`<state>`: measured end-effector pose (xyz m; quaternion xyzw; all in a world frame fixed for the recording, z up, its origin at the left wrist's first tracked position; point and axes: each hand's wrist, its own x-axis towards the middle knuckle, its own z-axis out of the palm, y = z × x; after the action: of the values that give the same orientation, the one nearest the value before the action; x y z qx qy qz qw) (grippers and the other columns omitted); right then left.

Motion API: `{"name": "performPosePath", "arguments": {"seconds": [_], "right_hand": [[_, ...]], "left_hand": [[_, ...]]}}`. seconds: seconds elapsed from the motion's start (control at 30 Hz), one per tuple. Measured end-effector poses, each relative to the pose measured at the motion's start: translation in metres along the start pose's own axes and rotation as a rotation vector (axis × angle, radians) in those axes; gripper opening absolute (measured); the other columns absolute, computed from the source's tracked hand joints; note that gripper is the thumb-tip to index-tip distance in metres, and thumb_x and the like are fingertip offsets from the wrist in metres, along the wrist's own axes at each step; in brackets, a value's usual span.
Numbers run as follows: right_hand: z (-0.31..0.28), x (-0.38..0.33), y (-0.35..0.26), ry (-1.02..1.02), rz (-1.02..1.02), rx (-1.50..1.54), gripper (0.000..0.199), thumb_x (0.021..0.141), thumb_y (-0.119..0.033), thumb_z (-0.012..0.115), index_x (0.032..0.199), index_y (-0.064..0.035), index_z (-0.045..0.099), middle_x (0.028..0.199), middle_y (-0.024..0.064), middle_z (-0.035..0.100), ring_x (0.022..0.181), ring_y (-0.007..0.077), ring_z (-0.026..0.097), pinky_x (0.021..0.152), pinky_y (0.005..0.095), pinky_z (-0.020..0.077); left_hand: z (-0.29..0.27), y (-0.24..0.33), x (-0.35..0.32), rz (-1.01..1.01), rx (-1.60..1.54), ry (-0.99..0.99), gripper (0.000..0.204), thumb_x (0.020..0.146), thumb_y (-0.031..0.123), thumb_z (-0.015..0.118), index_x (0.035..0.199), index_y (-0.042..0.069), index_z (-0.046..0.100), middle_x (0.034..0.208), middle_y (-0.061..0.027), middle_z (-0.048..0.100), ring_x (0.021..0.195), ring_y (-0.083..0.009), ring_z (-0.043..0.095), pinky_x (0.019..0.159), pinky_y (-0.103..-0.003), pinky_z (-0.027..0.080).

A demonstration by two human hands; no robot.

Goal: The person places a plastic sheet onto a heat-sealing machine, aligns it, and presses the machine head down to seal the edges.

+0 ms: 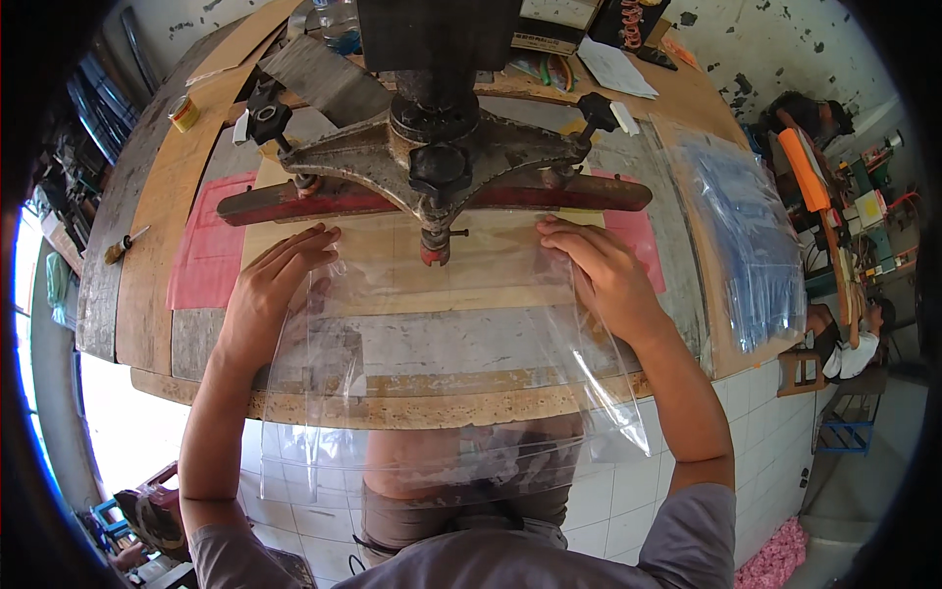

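Note:
A clear plastic sheet [446,412] lies over the bench and hangs past its front edge towards my lap. My left hand [280,280] pinches its far left corner, the fingers bent over the edge. At the far right corner my right hand [608,280] has hold of the same sheet, thumb partly hidden below the plastic. Just beyond my fingertips is the long red-sided bar [432,196] of a press [432,137] with black knobs. Under the sheet lies a tan board [442,294], with pink sheets [211,245] showing at both sides.
Stacked clear and blue plastic pieces [746,245] lie at the bench's right. At the left are a small yellow tin [183,113] and a screwdriver-like tool [126,245]. A bottle [339,25] and papers [616,69] stand behind the press. Another person [859,344] sits far right.

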<state>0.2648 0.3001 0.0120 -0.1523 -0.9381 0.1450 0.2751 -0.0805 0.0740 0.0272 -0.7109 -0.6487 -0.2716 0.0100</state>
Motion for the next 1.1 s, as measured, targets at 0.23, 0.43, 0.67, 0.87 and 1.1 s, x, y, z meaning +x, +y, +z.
{"name": "performPosePath", "arguments": {"seconds": [0.23,0.43,0.67,0.87,1.1], "right_hand": [[-0.002,0.001,-0.001,-0.031,0.019,-0.008,0.037,0.082,0.013,0.063,0.115,-0.0018,0.069,0.128,0.0093,0.072,0.117,0.0327,0.068,0.1,0.0442,0.0558],[-0.003,0.003,-0.006,-0.039,0.047,-0.014,0.032,0.086,0.012,0.063,0.115,-0.0017,0.068,0.13,0.0095,0.072,0.118,0.0338,0.068,0.101,0.0447,0.0544],[0.003,0.002,0.001,-0.083,0.097,0.005,0.035,0.088,0.013,0.061,0.12,-0.0024,0.061,0.133,0.0096,0.071,0.119,0.0347,0.067,0.1,0.0437,0.0547],[0.007,-0.005,0.005,-0.048,0.218,0.164,0.036,0.087,0.013,0.061,0.119,-0.0037,0.058,0.138,0.0097,0.068,0.121,0.0344,0.062,0.104,0.0421,0.052],[-0.006,0.011,-0.007,-0.165,0.022,0.031,0.049,0.082,0.01,0.065,0.128,-0.0054,0.064,0.144,0.0061,0.066,0.125,0.0332,0.06,0.106,0.0446,0.0509]], "left_hand": [[-0.008,0.003,0.001,0.048,0.064,-0.025,0.026,0.09,0.006,0.07,0.116,0.0,0.068,0.135,-0.0148,0.07,0.127,-0.036,0.065,0.106,-0.047,0.052],[-0.007,0.003,0.003,0.049,0.044,-0.043,0.034,0.087,0.009,0.068,0.12,0.002,0.066,0.137,-0.0137,0.069,0.13,-0.0341,0.064,0.109,-0.045,0.052],[-0.004,-0.006,-0.001,0.076,-0.01,0.003,0.029,0.091,0.007,0.07,0.119,0.002,0.064,0.134,-0.0138,0.07,0.127,-0.0345,0.065,0.106,-0.046,0.053],[0.004,-0.009,0.0,-0.028,-0.137,0.024,0.023,0.094,0.004,0.069,0.115,0.003,0.062,0.133,-0.0131,0.071,0.126,-0.0355,0.066,0.105,-0.045,0.054],[0.0,-0.008,0.0,0.074,-0.115,0.002,0.037,0.088,0.007,0.075,0.123,0.004,0.064,0.146,-0.0114,0.064,0.137,-0.0353,0.059,0.118,-0.053,0.043]]}}
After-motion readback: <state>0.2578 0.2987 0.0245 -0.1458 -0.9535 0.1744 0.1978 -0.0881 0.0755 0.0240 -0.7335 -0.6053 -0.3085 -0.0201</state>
